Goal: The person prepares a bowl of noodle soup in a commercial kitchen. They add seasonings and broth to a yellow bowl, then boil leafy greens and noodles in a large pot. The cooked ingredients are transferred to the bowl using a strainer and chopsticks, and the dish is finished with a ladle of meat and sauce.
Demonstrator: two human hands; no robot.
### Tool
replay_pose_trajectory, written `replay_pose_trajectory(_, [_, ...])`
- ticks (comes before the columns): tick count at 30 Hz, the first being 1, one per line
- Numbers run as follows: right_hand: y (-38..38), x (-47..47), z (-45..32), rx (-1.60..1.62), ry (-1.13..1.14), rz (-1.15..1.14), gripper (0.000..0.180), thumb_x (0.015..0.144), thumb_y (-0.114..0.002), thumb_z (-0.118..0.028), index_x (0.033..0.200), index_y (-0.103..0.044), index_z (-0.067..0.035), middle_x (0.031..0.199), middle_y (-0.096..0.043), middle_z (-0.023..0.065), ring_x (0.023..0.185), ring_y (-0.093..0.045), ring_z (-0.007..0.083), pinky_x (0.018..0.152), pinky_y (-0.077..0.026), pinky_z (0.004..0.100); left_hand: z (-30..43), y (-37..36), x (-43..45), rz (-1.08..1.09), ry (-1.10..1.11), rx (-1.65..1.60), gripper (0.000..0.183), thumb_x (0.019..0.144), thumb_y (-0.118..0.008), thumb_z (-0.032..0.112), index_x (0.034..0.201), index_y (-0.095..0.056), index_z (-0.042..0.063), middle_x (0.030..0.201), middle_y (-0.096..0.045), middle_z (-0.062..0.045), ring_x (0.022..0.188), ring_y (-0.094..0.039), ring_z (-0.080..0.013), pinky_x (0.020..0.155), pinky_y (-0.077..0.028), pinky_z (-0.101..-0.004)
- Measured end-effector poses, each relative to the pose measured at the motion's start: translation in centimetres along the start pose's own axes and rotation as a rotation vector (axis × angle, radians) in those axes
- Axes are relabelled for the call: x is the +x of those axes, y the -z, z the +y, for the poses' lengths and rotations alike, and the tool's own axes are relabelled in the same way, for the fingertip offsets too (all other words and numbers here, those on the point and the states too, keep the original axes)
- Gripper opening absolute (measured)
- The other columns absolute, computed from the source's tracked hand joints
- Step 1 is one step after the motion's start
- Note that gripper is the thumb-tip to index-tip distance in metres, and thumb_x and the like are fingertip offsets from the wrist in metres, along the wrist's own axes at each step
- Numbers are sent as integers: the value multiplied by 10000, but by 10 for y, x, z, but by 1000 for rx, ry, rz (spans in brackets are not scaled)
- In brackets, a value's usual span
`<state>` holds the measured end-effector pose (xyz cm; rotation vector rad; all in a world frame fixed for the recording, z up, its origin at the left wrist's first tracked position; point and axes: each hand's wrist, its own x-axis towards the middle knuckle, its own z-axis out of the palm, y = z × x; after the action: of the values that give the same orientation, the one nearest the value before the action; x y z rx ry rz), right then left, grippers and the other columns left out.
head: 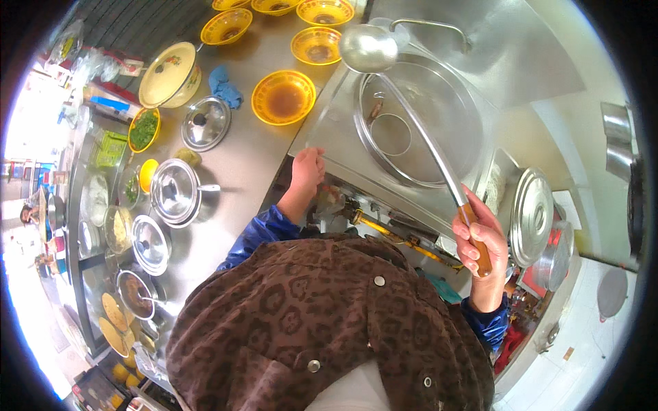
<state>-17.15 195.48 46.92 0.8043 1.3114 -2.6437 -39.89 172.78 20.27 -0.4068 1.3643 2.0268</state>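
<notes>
My right hand [482,241] is closed round the wooden handle of a metal ladle [424,131]. The ladle's round bowl is above the far left rim of a large pot [447,118] set in the steel stove top, close to the yellow bowls. Cloudy liquid fills the pot, with a strainer ring [391,134] and a brownish piece in it. My left hand [307,167] is by the counter's front edge, fingers curled; whether it holds anything is hidden. Beyond it stands a yellow patterned bowl [284,97] with brown liquid.
Several more yellow bowls [316,45] stand farther back. To the left are a lidded enamel basin [168,74], a blue cloth [224,87], steel lids [205,123], lidded pots [175,192] and a bowl of chopped greens [144,130]. A faucet [432,21] is behind the pot; a lidded metal pot [532,216] stands right.
</notes>
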Motion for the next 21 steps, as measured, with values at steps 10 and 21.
replay_pose_trajectory(10, [85, -5, 47, -396, 8, 357, 697, 869, -533, -19, 1504, -257, -95, 673, -503, 15, 456, -435, 105, 392, -359, 262, -16, -46, -24, -166, 85, 139, 317, 974, -527, 310, 727, -414, 146, 539, -365, 36, 402, -337, -78, 352, -233, -239])
replay_pose_trajectory(21, [188, -1, 114, -1337, 575, 808, 613, 806, -544, 2, 1401, -418, -79, 904, -617, 229, 804, -607, 440, 692, -504, 486, -38, -67, -27, -195, 113, 376, 361, 987, -488, 329, 702, -394, 128, 531, -375, 5, 390, -324, -99, 347, -227, -249])
